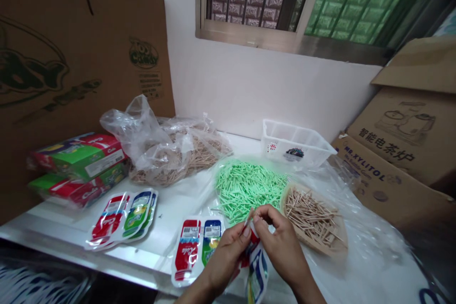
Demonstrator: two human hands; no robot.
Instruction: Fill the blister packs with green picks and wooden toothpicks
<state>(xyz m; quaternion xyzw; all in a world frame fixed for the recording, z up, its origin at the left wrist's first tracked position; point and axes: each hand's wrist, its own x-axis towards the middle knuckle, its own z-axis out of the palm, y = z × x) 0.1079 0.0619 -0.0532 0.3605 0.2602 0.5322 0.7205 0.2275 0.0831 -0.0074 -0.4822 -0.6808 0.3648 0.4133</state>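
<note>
The left hand (230, 249) pinches what looks like a thin stick (249, 217); the right hand (280, 242) pinches the red-and-blue pack (259, 273), on the near side of the green pile (249, 187); the pack could slip if the pinch loosens; a bump could tip the tray (331, 250), just right of that pile.

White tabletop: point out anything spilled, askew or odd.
Nothing looks clearly spilled or damaged. Possibly odd: green sticks lie in a loose heap, while brown sticks beside them sit in a shallow tray. A small dark speck also stands out on the white tabletop.
</note>
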